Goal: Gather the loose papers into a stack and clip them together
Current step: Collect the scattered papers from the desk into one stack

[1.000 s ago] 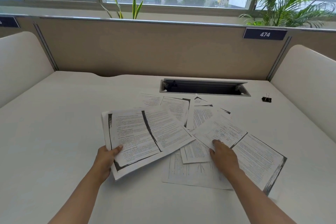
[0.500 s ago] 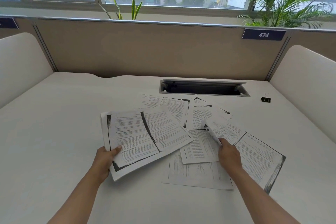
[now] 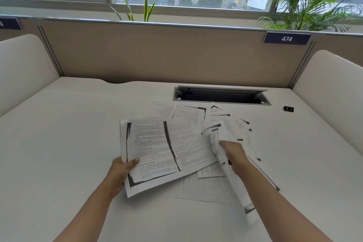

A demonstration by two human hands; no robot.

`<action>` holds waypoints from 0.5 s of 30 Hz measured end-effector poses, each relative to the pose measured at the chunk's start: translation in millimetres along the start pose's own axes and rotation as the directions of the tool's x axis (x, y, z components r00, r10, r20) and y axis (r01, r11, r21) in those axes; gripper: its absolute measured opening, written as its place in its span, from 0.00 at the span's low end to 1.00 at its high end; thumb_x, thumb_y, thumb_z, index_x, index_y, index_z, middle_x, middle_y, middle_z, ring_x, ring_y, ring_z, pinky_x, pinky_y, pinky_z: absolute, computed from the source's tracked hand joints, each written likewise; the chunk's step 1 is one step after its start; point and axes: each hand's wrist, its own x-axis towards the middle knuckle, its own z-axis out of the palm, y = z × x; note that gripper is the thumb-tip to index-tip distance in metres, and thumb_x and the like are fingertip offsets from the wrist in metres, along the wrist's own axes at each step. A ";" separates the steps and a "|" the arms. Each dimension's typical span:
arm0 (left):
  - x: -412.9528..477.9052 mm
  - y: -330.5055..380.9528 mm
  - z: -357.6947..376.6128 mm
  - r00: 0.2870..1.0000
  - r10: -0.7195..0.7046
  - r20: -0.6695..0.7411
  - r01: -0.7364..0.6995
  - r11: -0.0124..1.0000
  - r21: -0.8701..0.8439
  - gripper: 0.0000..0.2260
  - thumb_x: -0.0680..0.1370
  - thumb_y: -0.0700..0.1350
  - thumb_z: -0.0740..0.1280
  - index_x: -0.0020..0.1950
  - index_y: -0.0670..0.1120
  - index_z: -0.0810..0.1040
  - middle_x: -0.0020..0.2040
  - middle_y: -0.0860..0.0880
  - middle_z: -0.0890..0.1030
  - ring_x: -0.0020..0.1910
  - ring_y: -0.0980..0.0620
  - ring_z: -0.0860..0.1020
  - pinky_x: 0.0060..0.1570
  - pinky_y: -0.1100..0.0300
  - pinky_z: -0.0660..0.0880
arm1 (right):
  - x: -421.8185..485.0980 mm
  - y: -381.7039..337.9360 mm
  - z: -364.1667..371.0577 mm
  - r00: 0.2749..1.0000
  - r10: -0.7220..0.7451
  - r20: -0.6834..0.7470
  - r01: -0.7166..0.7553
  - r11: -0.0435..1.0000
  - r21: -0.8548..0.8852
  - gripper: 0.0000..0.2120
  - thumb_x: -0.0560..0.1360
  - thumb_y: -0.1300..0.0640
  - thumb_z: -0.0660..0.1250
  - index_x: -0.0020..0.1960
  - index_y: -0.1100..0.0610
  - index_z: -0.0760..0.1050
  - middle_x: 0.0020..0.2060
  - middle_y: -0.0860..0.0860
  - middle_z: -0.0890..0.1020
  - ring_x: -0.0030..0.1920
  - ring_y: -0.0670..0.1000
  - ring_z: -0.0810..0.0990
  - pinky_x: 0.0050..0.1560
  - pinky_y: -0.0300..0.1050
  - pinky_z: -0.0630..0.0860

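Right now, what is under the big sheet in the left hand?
Under the big sheet, held by the left hand, loose pages stick out at its right and far edges. Whatever lies beneath its middle is covered.

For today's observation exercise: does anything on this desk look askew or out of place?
Yes. The loose papers lie fanned at mismatched angles, not squared. The sheet in the right hand is curled and blurred. The binder clip sits apart near the desk's right edge.
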 end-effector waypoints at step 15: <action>-4.9 0.9 5.6 0.991 -0.084 0.108 0.059 0.975 0.215 0.05 0.75 0.32 0.64 0.46 0.37 0.79 0.34 0.44 0.85 0.35 0.45 0.83 0.33 0.56 0.80 | -3.3 3.5 20.6 0.886 0.010 0.463 -0.233 0.873 0.428 0.17 0.79 0.48 0.58 0.60 0.59 0.69 0.55 0.59 0.77 0.58 0.57 0.76 0.52 0.51 0.77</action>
